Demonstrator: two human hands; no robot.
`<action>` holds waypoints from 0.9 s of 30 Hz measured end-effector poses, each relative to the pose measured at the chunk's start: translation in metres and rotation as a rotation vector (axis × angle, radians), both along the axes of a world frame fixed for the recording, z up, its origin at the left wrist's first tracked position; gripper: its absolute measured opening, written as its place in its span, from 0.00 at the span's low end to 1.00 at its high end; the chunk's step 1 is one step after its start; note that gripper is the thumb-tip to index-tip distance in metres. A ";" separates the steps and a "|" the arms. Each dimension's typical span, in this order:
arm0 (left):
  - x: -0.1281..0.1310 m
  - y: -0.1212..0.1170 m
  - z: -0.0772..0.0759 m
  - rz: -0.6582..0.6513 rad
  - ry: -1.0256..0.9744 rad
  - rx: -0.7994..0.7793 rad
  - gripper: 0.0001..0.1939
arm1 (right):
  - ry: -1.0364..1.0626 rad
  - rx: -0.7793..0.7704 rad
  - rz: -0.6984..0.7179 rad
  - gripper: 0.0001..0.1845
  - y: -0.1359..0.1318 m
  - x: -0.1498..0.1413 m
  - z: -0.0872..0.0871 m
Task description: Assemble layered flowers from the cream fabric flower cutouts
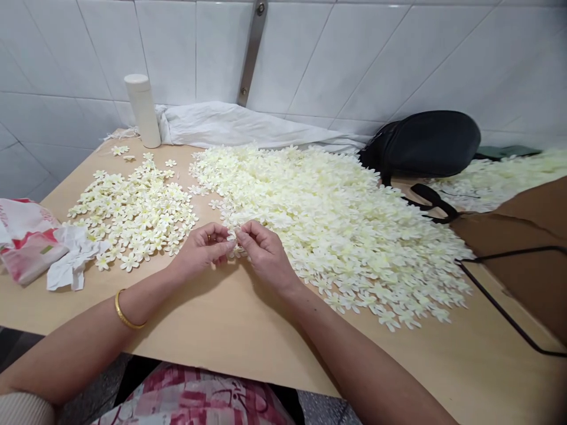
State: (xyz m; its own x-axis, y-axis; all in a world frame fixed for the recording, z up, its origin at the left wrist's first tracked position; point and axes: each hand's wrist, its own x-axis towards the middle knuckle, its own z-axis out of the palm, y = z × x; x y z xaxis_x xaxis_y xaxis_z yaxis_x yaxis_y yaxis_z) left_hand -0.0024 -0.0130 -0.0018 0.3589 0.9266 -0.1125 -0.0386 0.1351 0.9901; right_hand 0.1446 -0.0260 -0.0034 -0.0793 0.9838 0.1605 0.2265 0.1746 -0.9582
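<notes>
Between my fingertips is a small white artificial flower (pixel 232 235), partly covered by them. My left hand (pixel 207 247) pinches it from the left, thumb against the fingers. From the right, my right hand (pixel 264 251) closes thumb and forefinger at the flower's edge; what exactly lies in that pinch is partly hidden. Both hands are just above the tabletop, between two groups of flowers. To the left lies a smaller pile of white flowers with yellow centres (pixel 137 206). A much larger heap of pale flowers (pixel 310 206) spreads to the right, close by my right hand.
A white bottle (pixel 144 112) stands at the back left, beside a white cloth (pixel 221 124) along the tiled wall. A red-and-white bag (pixel 31 236) and crumpled paper (pixel 73 260) lie left. A black bag (pixel 432 144) and brown item (pixel 527 230) sit right. The table's front edge (pixel 199 372) is near me.
</notes>
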 end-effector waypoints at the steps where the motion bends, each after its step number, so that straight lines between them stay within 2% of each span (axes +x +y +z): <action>1: 0.001 0.000 0.001 -0.010 -0.004 -0.004 0.14 | -0.010 0.005 -0.006 0.14 0.000 0.000 0.000; 12: 0.001 -0.002 0.002 -0.049 -0.006 0.010 0.14 | -0.109 0.069 -0.049 0.22 0.000 -0.008 -0.004; 18: 0.001 -0.002 0.002 -0.026 0.033 0.039 0.14 | 0.059 -0.026 0.026 0.27 0.003 -0.006 -0.007; 22: -0.001 0.000 0.001 0.002 0.047 0.048 0.14 | 0.152 -0.058 0.084 0.24 0.003 -0.004 -0.002; 27: -0.002 0.001 0.001 0.019 0.133 0.104 0.15 | 0.185 -0.078 0.115 0.14 0.003 -0.001 0.001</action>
